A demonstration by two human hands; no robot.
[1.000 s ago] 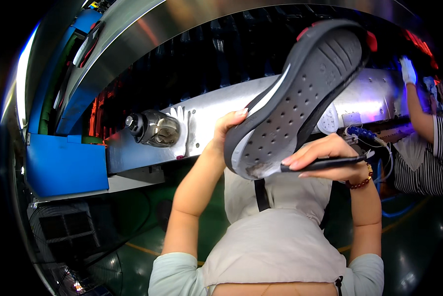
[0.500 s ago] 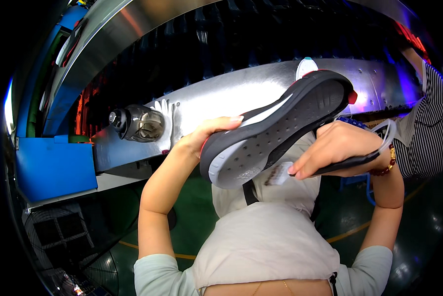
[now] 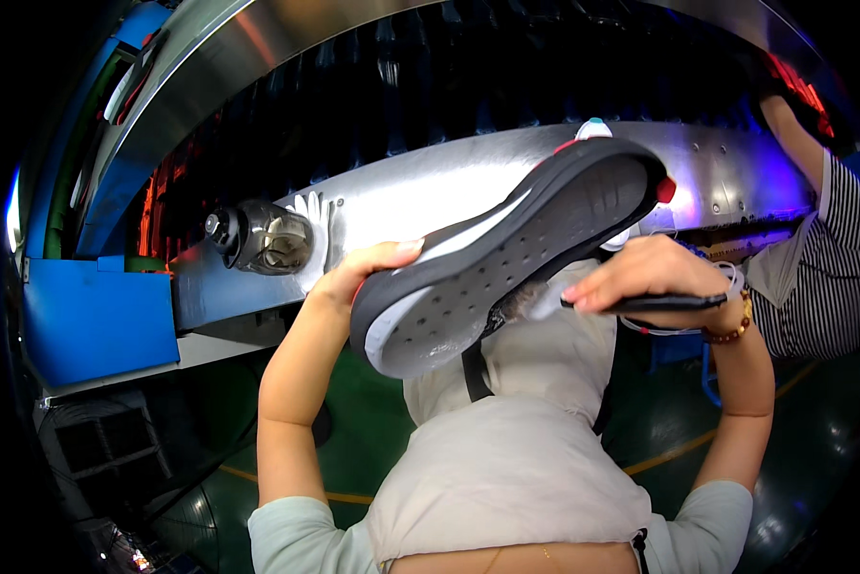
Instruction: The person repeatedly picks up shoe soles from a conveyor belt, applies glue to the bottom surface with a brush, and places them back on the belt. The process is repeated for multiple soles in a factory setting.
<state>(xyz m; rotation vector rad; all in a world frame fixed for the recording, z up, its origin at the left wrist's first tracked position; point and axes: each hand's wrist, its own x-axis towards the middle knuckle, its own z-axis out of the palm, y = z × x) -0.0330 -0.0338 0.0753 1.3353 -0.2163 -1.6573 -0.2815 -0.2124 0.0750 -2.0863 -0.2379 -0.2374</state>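
Note:
A shoe sole (image 3: 492,273), black at the rim with a dotted grey inside, is held tilted above my lap. My left hand (image 3: 355,275) grips its left end, thumb on the side wall and the other fingers hidden behind. Pinched in my right hand (image 3: 658,275) is a brush (image 3: 679,303) with a black handle and a pale, see-through head. Its dark bristles meet the sole's lower edge near the middle. A clear tube curves by my right wrist. Part of the sole's inner face at the left end looks wet and shiny.
Ahead runs a metal ledge (image 3: 391,206) beside a dark conveyor (image 3: 449,77). On the ledge stand a dark clear bottle (image 3: 262,237) and a white glove (image 3: 317,230). A blue box (image 3: 100,320) is at left. At right, another person in a striped garment (image 3: 822,287) reaches toward the conveyor.
The sole has shifted left and slightly down with my left hand. My right hand has moved the brush up and slightly left, from below the sole to its edge.

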